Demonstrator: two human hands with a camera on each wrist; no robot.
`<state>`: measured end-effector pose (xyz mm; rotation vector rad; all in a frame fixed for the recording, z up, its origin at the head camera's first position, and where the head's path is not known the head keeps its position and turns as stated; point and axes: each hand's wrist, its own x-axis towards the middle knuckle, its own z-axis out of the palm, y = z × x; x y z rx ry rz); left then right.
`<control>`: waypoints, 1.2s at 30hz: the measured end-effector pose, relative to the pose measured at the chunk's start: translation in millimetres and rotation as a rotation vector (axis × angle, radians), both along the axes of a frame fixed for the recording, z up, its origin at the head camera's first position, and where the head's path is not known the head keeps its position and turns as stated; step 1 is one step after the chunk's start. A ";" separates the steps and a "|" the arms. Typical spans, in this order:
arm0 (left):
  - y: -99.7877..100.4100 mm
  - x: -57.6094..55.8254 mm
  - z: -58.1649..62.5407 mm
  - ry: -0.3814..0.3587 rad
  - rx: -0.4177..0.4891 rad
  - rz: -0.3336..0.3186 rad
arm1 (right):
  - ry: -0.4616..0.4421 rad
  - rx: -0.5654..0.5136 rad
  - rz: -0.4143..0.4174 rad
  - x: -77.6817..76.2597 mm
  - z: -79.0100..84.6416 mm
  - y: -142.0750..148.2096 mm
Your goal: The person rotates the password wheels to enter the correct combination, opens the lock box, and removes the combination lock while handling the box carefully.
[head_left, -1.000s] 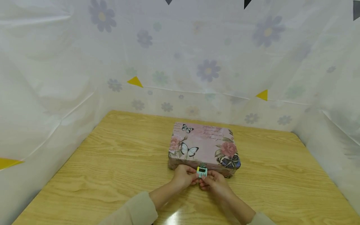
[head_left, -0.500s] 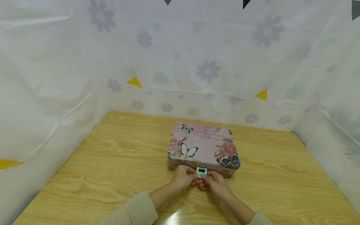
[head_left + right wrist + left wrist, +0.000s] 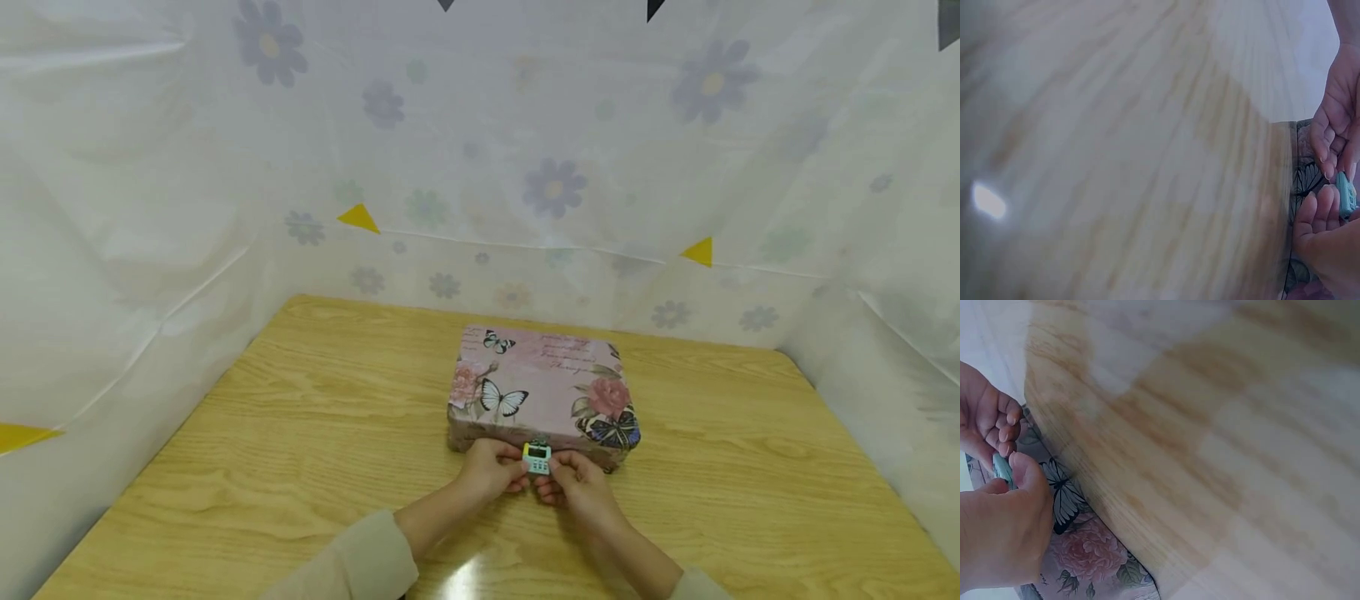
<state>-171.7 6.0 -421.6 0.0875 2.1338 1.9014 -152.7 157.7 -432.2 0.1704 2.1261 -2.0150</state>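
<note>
A small mint-green combination padlock (image 3: 537, 458), with a yellow corner and a row of dials on its front, hangs at the clasp of a pink box (image 3: 547, 367) with butterflies and roses on its lid. My left hand (image 3: 486, 468) pinches the padlock's left edge between thumb and fingers. From the other side, my right hand (image 3: 587, 487) has its thumb and forefinger at the right edge, its other fingers curled below. In the left wrist view the padlock (image 3: 1002, 467) is partly covered by the fingers. The right wrist view shows the padlock (image 3: 1345, 194) between both hands.
The box lid is down. A wooden table (image 3: 337, 400) lies under the box and stretches out on both sides. Whitish flowered sheeting (image 3: 480, 150) encloses the table at the back and sides, with yellow pennants (image 3: 699, 252) on a string.
My right thumb has shifted off the padlock's lower front to its right edge, so the row of dials now shows. The left hand and the box stay in place.
</note>
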 end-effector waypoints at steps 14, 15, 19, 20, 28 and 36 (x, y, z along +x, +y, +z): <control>5.7 -5.8 -3.8 -0.124 -0.004 -0.069 | 0.040 0.069 -0.067 -0.8 -0.9 -5.2; 6.0 -5.5 -3.3 -0.130 -0.004 -0.069 | 0.040 0.070 -0.071 -1.0 -1.4 -5.4; 7.2 -4.6 -2.3 -0.136 -0.006 -0.056 | 0.041 0.070 -0.092 -1.2 -3.7 -6.6; 7.6 -4.5 -2.4 -0.133 -0.008 -0.054 | 0.043 0.071 -0.099 -1.1 -4.1 -6.8; 7.2 -4.1 -5.6 -0.083 -0.027 -0.054 | 0.061 0.083 -0.099 -0.5 -4.6 -7.6; 7.1 -3.5 -3.7 -0.030 -0.048 -0.046 | 0.034 0.097 -0.099 -0.4 -2.2 -8.1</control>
